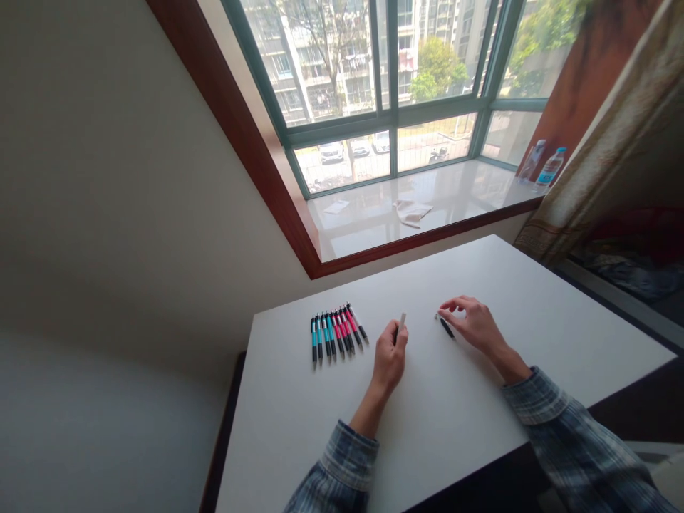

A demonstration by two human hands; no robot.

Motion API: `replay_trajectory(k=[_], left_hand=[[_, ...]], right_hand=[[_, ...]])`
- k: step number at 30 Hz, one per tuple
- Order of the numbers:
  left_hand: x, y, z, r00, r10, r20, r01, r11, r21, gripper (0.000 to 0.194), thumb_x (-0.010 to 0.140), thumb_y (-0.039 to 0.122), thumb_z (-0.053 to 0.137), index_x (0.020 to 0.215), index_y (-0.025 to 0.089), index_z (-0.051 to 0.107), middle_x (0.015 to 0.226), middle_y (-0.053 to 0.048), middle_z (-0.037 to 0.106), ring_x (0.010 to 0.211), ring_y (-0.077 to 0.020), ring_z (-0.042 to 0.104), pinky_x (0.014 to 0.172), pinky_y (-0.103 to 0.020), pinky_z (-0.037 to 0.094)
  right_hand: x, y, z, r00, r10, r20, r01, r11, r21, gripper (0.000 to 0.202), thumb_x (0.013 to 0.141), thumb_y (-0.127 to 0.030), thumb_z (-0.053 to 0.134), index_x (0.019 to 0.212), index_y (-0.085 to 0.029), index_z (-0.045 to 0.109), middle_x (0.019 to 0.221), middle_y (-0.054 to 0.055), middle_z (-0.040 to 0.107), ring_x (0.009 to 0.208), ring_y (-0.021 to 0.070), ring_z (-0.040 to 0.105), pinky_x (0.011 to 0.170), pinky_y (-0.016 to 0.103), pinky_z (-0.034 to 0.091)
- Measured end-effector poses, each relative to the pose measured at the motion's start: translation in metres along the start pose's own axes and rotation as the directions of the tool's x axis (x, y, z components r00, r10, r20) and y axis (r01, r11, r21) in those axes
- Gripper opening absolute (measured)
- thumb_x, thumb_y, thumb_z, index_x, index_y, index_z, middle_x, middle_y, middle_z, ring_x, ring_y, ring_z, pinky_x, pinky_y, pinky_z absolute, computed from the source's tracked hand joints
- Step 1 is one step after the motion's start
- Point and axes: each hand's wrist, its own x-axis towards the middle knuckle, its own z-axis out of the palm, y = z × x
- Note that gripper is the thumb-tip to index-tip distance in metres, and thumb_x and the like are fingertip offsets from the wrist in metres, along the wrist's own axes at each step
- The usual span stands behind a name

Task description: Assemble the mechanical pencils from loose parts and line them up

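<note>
My left hand [391, 355] is closed around a pen barrel [402, 320], whose pale end sticks up past the thumb. To its right, my right hand [473, 322] reaches down with thumb and fingertips near a small part [437, 315] on the white table. Whether the fingertips touch or hold that part is too small to tell. Just below those fingers lies a black pen piece [447, 328]. Left of my left hand, several pens [335, 333] lie side by side in a row, turquoise ones at the left, pink ones further right, and a pale one at the right end.
The white table [427, 427] meets the wall and window ledge [368, 231] at its far side. On the ledge are a crumpled tissue [411, 212], a paper piece [336, 207] and plastic bottles [550, 168]. A curtain [598, 135] hangs at the right.
</note>
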Motion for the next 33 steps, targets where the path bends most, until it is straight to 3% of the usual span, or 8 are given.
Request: replay_trajectory(k=[4,10,18,21,26,29,33], left_hand=[[-0.001,0.002,-0.001,0.995,0.099,0.012,-0.099,0.991,0.089,0.031,0.097,0.044,0.053,0.078,0.021,0.045,0.071,0.005,0.04,0.067,-0.0127,0.037,0.065,-0.025,0.032],[0.003,0.006,-0.003,0.998,0.064,0.017,-0.065,0.997,0.032,0.027,0.095,0.041,0.054,0.08,0.02,0.048,0.071,0.005,0.038,0.066,-0.0121,0.036,0.064,-0.024,0.031],[0.002,0.011,0.0,0.999,0.028,0.039,-0.03,0.998,0.052,0.039,0.09,0.051,0.064,0.074,0.019,0.048,0.066,0.006,0.032,0.061,-0.0108,0.029,0.058,-0.024,0.026],[0.001,0.01,-0.001,0.998,0.018,0.063,-0.022,0.998,0.06,0.039,0.089,0.054,0.066,0.078,0.018,0.056,0.064,0.006,0.033,0.059,-0.0103,0.028,0.056,-0.024,0.024],[-0.002,0.012,-0.001,0.996,0.012,0.083,-0.018,0.997,0.069,0.04,0.087,0.056,0.069,0.09,0.016,0.071,0.062,0.006,0.035,0.058,-0.0101,0.026,0.054,-0.024,0.021],[-0.003,0.013,-0.001,0.997,0.001,0.083,-0.005,0.999,0.043,0.045,0.085,0.058,0.071,0.098,0.015,0.077,0.06,0.006,0.037,0.058,-0.0104,0.027,0.055,-0.025,0.022],[-0.002,0.011,-0.002,0.998,0.009,0.066,-0.006,0.999,-0.044,0.05,0.081,0.06,0.076,0.099,0.013,0.08,0.058,0.006,0.04,0.059,-0.0105,0.028,0.057,-0.025,0.024]], right_hand=[[-0.008,-0.003,-0.003,0.999,-0.007,0.052,0.009,0.999,-0.032,0.03,0.089,-0.055,0.067,0.091,-0.025,0.076,0.083,0.004,0.07,0.08,0.0242,0.065,0.075,0.035,0.047],[-0.027,-0.004,-0.003,0.997,0.077,0.004,-0.075,0.988,-0.137,0.031,0.085,-0.055,0.071,0.086,-0.024,0.068,0.074,0.002,0.066,0.068,0.0219,0.063,0.066,0.032,0.043],[-0.024,-0.009,0.0,0.993,0.12,-0.003,-0.119,0.977,-0.178,0.021,0.086,-0.043,0.068,0.077,-0.024,0.07,0.069,0.002,0.069,0.067,0.022,0.064,0.065,0.033,0.041],[-0.024,-0.008,-0.004,0.989,0.145,-0.027,-0.147,0.984,-0.102,0.024,0.087,-0.045,0.067,0.077,-0.024,0.074,0.068,0.002,0.07,0.062,0.0207,0.064,0.062,0.033,0.042],[-0.026,-0.022,-0.01,0.983,0.181,0.01,-0.18,0.963,0.201,0.032,0.089,-0.054,0.067,0.085,-0.024,0.078,0.08,0.004,0.077,0.071,0.0225,0.068,0.067,0.034,0.051],[-0.029,-0.042,-0.006,0.99,0.123,0.063,-0.137,0.935,0.326,0.033,0.091,-0.055,0.066,0.091,-0.024,0.079,0.089,0.005,0.079,0.079,0.0235,0.07,0.074,0.036,0.055],[-0.033,-0.069,0.0,0.995,-0.004,0.1,-0.03,0.94,0.339,0.03,0.092,-0.052,0.066,0.09,-0.025,0.078,0.09,0.005,0.079,0.08,0.0236,0.069,0.076,0.038,0.054]])
